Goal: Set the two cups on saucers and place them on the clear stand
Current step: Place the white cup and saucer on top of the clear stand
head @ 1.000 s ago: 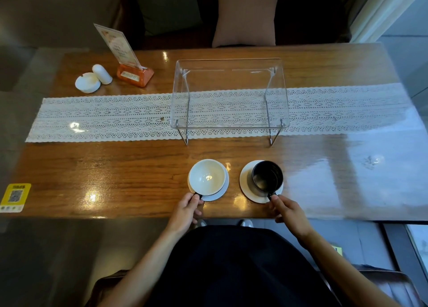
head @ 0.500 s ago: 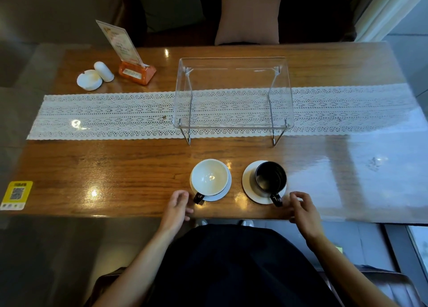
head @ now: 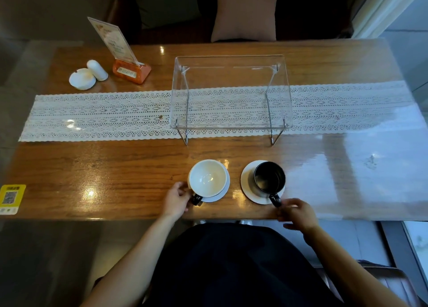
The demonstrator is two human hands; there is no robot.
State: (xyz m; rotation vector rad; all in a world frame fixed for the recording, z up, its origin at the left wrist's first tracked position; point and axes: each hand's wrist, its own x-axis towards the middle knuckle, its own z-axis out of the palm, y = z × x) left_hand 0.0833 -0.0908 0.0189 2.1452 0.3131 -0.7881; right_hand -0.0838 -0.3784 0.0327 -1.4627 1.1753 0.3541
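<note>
A white cup [head: 207, 178] with a dark handle sits on a white saucer [head: 223, 194] near the table's front edge. To its right a black cup [head: 269, 178] rests on a second white saucer [head: 247, 186], its handle pointing toward me. My left hand [head: 177, 199] is curled against the left side of the white cup and its saucer; whether it grips is unclear. My right hand [head: 298, 214] hovers with fingers apart just below the black cup's handle. The clear stand [head: 231, 61] stands farther back on the lace runner, with nothing on top.
A white lace runner [head: 104, 114] crosses the wooden table [head: 115, 167]. At the back left are a white dish [head: 82, 78], a white shaker [head: 97, 70] and a card in an orange holder [head: 130, 71]. A yellow sticker [head: 10, 199] marks the front left.
My hands let go of the cup handles and drew outward, then came back in. Now the left hand is at the white cup's side and the right one under the black cup's handle.
</note>
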